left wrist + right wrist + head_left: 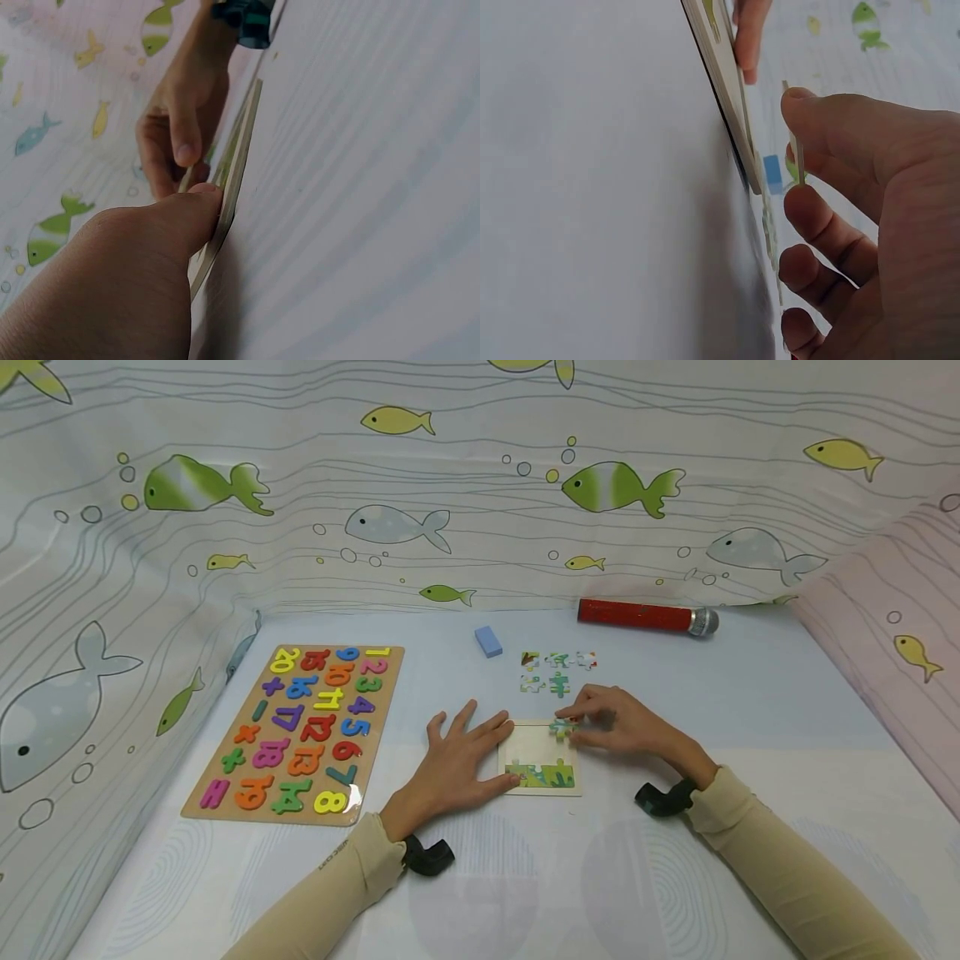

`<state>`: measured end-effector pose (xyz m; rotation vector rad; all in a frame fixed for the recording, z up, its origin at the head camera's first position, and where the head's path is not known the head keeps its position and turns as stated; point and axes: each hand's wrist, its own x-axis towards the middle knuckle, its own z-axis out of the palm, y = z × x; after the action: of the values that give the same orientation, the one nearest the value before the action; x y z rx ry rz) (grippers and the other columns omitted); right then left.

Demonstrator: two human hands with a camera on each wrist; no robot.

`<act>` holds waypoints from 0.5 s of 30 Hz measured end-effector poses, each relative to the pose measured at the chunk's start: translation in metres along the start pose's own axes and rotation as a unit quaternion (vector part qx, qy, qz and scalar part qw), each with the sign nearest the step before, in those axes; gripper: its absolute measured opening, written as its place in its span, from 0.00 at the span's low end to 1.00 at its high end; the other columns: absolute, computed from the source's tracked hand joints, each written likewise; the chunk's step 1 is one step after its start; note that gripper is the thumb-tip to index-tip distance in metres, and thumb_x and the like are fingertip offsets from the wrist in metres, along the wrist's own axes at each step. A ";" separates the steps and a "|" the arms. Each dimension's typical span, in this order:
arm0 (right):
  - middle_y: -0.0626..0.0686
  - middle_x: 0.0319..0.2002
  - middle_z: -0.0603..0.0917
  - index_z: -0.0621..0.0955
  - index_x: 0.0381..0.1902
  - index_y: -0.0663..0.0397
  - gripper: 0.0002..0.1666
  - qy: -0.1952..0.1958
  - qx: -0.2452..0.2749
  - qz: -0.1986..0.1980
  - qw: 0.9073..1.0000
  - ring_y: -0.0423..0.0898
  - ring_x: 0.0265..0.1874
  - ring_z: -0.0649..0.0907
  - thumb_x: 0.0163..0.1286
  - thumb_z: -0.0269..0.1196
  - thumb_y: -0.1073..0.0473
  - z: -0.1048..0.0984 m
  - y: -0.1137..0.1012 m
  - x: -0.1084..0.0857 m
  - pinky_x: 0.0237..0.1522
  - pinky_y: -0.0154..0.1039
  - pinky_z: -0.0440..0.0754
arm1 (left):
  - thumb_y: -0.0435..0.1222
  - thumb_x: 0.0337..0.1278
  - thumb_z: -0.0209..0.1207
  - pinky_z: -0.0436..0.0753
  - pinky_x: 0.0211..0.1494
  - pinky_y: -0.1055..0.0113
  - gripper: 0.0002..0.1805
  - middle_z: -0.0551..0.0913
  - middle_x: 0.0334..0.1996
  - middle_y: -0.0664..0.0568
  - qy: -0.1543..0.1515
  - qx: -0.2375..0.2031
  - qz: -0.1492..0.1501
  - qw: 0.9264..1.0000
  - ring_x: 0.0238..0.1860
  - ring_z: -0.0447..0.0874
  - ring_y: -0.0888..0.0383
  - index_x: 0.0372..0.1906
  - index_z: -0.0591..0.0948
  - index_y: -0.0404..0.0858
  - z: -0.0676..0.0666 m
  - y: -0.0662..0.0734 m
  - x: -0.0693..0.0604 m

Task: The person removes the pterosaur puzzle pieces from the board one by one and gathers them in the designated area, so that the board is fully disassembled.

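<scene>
A square wooden puzzle tray (528, 743) lies on the table, its lower strip filled with green joined pieces (540, 775). My left hand (453, 764) is spread at the tray's left side, thumb and fingertips resting on its frame; in the left wrist view the left thumb (191, 217) touches the tray edge. My right hand (626, 722) pinches one puzzle piece (561, 728) over the tray's upper right corner. The right wrist view shows that piece (800, 161) edge-on, between thumb and fingers of the right hand (855, 165), apart from the tray (724, 90).
Several loose puzzle pieces (558, 683) lie behind the tray. A blue block (488, 642) is at the back, and a red microphone (637, 615) lies at the back right. A wooden number board (300, 735) is on the left.
</scene>
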<state>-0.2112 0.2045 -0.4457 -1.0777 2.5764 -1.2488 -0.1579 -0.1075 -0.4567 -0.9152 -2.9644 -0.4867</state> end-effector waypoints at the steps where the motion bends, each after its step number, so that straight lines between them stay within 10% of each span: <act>1: 0.45 0.37 0.85 0.89 0.53 0.51 0.20 0.004 -0.002 -0.002 1.000 0.44 0.34 0.76 0.62 0.75 0.59 0.000 0.000 0.000 0.41 0.36 0.71 | 0.68 0.61 0.52 0.44 0.73 0.30 0.44 0.62 0.79 0.63 0.000 0.002 -0.001 1.000 0.83 0.47 0.41 0.78 0.65 0.54 0.000 0.000 0.000; 15: 0.47 0.38 0.86 0.89 0.52 0.51 0.20 0.031 -0.012 0.008 0.999 0.42 0.32 0.74 0.61 0.75 0.60 -0.005 0.010 -0.001 0.37 0.35 0.69 | 0.68 0.60 0.54 0.44 0.73 0.30 0.44 0.62 0.79 0.62 0.009 -0.007 0.002 1.000 0.83 0.48 0.41 0.78 0.66 0.53 0.001 0.001 0.000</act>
<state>-0.2180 0.2129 -0.4500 -1.0371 2.6470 -1.2701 -0.1574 -0.1071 -0.4571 -0.9132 -2.9464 -0.5131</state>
